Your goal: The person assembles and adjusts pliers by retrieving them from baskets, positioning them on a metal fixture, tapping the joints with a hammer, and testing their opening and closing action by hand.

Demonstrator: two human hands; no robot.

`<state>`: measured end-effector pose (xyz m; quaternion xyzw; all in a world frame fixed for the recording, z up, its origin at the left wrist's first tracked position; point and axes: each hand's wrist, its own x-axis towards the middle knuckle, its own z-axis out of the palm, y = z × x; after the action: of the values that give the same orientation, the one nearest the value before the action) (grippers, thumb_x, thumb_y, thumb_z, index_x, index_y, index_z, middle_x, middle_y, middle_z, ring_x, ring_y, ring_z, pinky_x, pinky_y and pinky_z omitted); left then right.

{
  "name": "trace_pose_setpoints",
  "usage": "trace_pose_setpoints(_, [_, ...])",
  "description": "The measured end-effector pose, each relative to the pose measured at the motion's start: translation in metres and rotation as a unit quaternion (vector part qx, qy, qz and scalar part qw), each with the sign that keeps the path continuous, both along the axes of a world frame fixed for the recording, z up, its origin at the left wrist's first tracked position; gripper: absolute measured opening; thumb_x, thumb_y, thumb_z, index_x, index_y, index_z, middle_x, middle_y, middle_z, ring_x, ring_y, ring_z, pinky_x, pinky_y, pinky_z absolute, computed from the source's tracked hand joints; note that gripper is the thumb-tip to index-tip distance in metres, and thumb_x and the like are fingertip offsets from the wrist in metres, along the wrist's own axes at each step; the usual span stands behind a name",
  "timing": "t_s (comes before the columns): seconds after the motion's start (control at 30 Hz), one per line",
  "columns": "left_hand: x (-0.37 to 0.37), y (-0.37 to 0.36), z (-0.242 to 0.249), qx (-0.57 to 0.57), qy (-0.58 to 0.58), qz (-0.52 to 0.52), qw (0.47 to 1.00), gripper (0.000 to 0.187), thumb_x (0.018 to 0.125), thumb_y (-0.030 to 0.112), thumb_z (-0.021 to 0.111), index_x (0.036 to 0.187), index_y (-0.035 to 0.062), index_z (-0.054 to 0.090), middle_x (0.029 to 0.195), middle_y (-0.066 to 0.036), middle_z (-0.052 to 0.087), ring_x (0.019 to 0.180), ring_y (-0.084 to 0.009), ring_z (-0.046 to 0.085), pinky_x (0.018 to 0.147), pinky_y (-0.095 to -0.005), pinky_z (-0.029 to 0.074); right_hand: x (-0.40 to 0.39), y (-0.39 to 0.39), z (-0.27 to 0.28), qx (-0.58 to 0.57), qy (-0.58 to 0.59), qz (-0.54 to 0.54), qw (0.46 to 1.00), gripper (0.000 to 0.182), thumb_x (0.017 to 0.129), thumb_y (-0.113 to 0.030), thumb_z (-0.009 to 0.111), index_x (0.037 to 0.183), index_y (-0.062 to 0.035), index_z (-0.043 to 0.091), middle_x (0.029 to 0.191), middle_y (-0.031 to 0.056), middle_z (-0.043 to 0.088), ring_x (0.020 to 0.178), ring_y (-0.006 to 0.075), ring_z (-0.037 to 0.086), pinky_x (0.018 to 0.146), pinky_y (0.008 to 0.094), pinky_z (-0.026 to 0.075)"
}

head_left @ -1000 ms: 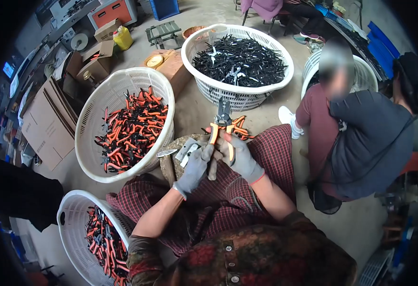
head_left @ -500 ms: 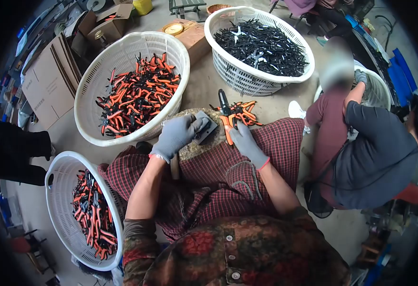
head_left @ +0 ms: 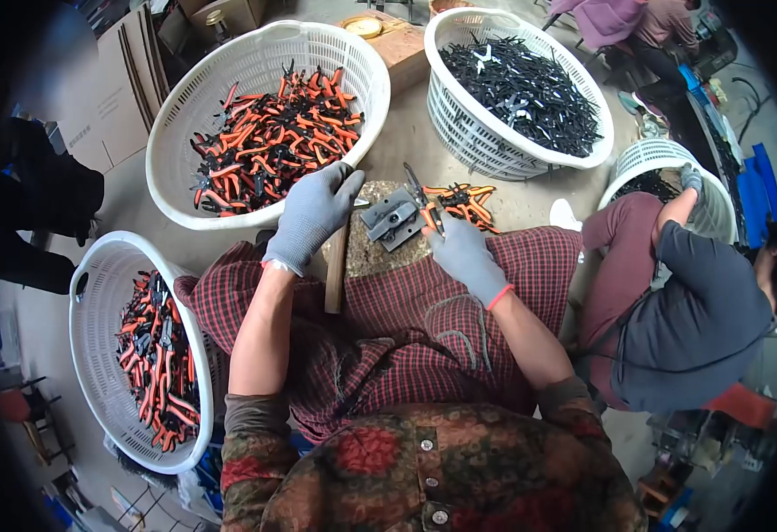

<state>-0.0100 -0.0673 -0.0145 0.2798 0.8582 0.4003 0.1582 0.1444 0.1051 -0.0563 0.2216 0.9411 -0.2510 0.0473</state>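
My left hand (head_left: pixel 310 220), in a grey glove, is beside the near rim of the large white basket (head_left: pixel 165 191); its thumb stands apart from the fingers and nothing shows in its grasp. My right hand (head_left: pixel 468 257), also gloved, is closed round the orange handles of a pair of pliers (head_left: pixel 425 206), whose dark jaws point up and away. Between the hands a dark metal block (head_left: pixel 394 219) lies on a rough work block (head_left: pixel 366 262). A tool with a wooden handle (head_left: pixel 336 275) lies at its left edge. More orange-handled pliers (head_left: pixel 468 208) are piled just beyond my right hand.
Orange-handled pliers fill the large basket and a lower-left basket (head_left: pixel 87 355). Dark plier parts heap in another white basket (head_left: pixel 459 133). At right, a co-worker (head_left: pixel 690 310) sits reaching into a basket (head_left: pixel 716 204). Cardboard (head_left: pixel 105 106) stands at upper left.
My left hand has let go of the metal block and moved up and left towards the basket rim. The pliers in my right hand now tilt more to the left. The view has shifted.
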Motion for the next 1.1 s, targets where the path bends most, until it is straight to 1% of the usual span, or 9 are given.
trace_pose_setpoints(0.2, [-0.006, 0.007, -0.007, 0.070, -0.064, 0.033, 0.995, 0.030, 0.089, 0.030, 0.055, 0.089, 0.0004, 0.061, 0.066, -0.012, 0.061, 0.060, -0.0188, 0.060, 0.061, -0.0317, 0.046, 0.016, -0.001, 0.007, -0.645, 0.119, -0.090, 0.749, 0.031, 0.093, -0.020, 0.046, 0.116, -0.0001, 0.052, 0.092, 0.0104, 0.063, 0.068, 0.0172, 0.064, 0.051, 0.0284, 0.052])
trace_pose_setpoints(0.33, [-0.009, 0.012, -0.013, 0.191, -0.188, 0.015, 0.963, 0.025, 0.092, 0.024, 0.054, 0.092, -0.0003, 0.061, 0.075, -0.002, 0.061, 0.070, -0.0059, 0.056, 0.065, -0.0211, 0.046, 0.031, -0.009, 0.019, -0.729, 0.137, -0.036, 0.669, 0.037, 0.094, -0.026, 0.044, 0.116, 0.0025, 0.051, 0.087, 0.0102, 0.061, 0.072, 0.0189, 0.064, 0.057, 0.0285, 0.052])
trace_pose_setpoints(0.57, [0.023, 0.029, -0.008, 0.328, -0.460, -0.156, 0.810, 0.049, 0.095, 0.038, 0.045, 0.116, -0.0058, 0.051, 0.104, -0.015, 0.063, 0.091, -0.0209, 0.062, 0.086, -0.0328, 0.048, 0.040, -0.022, 0.005, -0.781, 0.111, -0.006, 0.615, 0.040, 0.094, -0.028, 0.045, 0.118, 0.0024, 0.049, 0.090, 0.0102, 0.061, 0.078, 0.0205, 0.064, 0.063, 0.0311, 0.053])
trace_pose_setpoints(0.67, [0.027, 0.026, -0.037, 0.237, -0.312, -0.175, 0.903, 0.044, 0.096, 0.034, 0.045, 0.114, -0.0055, 0.052, 0.094, -0.010, 0.065, 0.085, -0.0157, 0.062, 0.079, -0.0261, 0.049, 0.024, -0.043, 0.000, -0.749, 0.114, 0.001, 0.652, 0.039, 0.093, -0.029, 0.047, 0.117, 0.0019, 0.051, 0.092, 0.0096, 0.061, 0.078, 0.0202, 0.064, 0.065, 0.0299, 0.052])
trace_pose_setpoints(0.73, [0.026, 0.004, -0.005, 0.339, -0.324, -0.110, 0.876, 0.034, 0.095, 0.029, 0.048, 0.106, -0.0023, 0.057, 0.086, -0.007, 0.065, 0.080, -0.0110, 0.061, 0.074, -0.0225, 0.048, 0.009, -0.053, 0.018, -0.504, 0.090, 0.008, 0.859, 0.030, 0.092, -0.022, 0.050, 0.108, 0.0031, 0.055, 0.095, 0.0094, 0.063, 0.082, 0.0176, 0.062, 0.070, 0.0282, 0.049])
trace_pose_setpoints(0.83, [-0.021, -0.072, 0.028, 0.294, -0.123, 0.029, 0.947, 0.028, 0.095, 0.024, 0.048, 0.102, -0.0002, 0.060, 0.086, -0.005, 0.065, 0.080, -0.0100, 0.061, 0.075, -0.0234, 0.048, -0.019, -0.034, -0.012, -0.315, 0.260, -0.019, 0.913, 0.025, 0.088, -0.013, 0.053, 0.107, 0.0032, 0.053, 0.096, 0.0129, 0.062, 0.084, 0.0183, 0.060, 0.076, 0.0292, 0.047])
trace_pose_setpoints(0.93, [-0.066, -0.191, 0.031, -0.150, 0.227, 0.174, 0.946, 0.024, 0.087, 0.019, 0.055, 0.103, 0.0016, 0.062, 0.079, -0.017, 0.066, 0.069, -0.0264, 0.065, 0.067, -0.0347, 0.050, -0.034, 0.009, -0.065, -0.252, 0.360, -0.143, 0.887, 0.026, 0.085, -0.010, 0.055, 0.107, 0.0031, 0.052, 0.101, 0.0189, 0.061, 0.087, 0.0255, 0.060, 0.078, 0.0329, 0.046])
trace_pose_setpoints(1.0, [-0.083, -0.265, 0.018, -0.538, 0.160, 0.115, 0.820, 0.027, 0.083, 0.028, 0.057, 0.091, 0.0040, 0.066, 0.087, -0.019, 0.065, 0.075, -0.0360, 0.063, 0.066, -0.0416, 0.049, -0.038, 0.024, -0.099, -0.128, 0.348, -0.135, 0.919, 0.026, 0.083, -0.009, 0.056, 0.105, 0.0036, 0.052, 0.104, 0.0201, 0.059, 0.094, 0.0312, 0.058, 0.082, 0.0361, 0.044])
trace_pose_setpoints(1.1, [-0.098, -0.331, -0.007, -0.529, 0.076, 0.057, 0.843, 0.030, 0.080, 0.030, 0.056, 0.091, 0.0044, 0.067, 0.088, -0.019, 0.065, 0.078, -0.0383, 0.062, 0.072, -0.0442, 0.047, -0.038, 0.007, -0.112, -0.012, 0.314, -0.119, 0.942, 0.023, 0.084, -0.014, 0.052, 0.100, 0.0006, 0.054, 0.104, 0.0181, 0.057, 0.101, 0.0340, 0.053, 0.089, 0.0412, 0.039])
